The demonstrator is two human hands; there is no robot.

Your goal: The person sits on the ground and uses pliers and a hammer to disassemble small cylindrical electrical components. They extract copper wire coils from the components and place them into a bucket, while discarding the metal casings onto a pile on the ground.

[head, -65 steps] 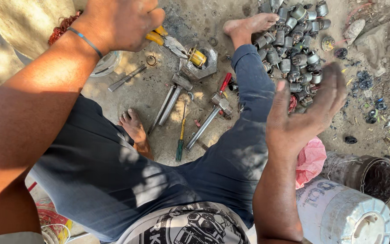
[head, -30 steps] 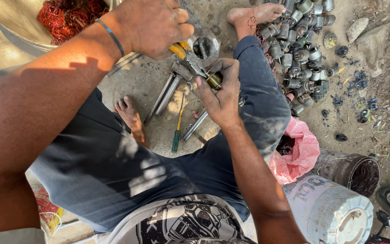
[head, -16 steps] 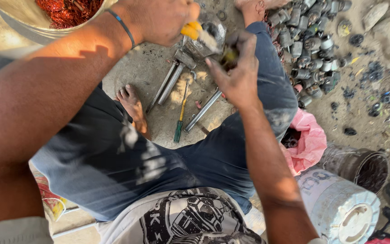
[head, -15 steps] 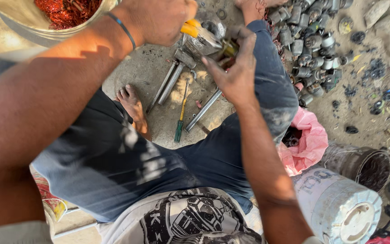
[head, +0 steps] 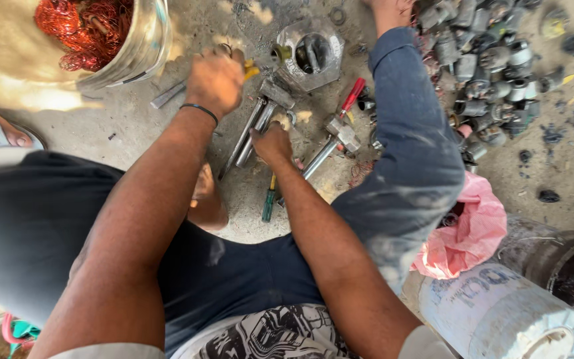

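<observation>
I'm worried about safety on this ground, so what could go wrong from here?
1. The left hand grips yellow-handled pliers close to the right hand; a slip might pinch fingers.
2. A bare foot lies beside the steel hammers and could get struck.
3. The loose pile of metal parts by the leg could roll underfoot.

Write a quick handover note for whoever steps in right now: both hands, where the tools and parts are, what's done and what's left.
Left hand: closed on yellow-handled pliers, beside the grey metal housing on the ground.
Right hand: resting on the ground among the long metal tools; whether it grips anything cannot be told.
Nearby: red-handled tool, green-handled screwdriver, pile of grey metal parts at the far right, bowl of red copper wire at upper left.
Done: wire already in the bowl.
Left: the housing sits open on the ground; the pile of parts lies untouched.
</observation>
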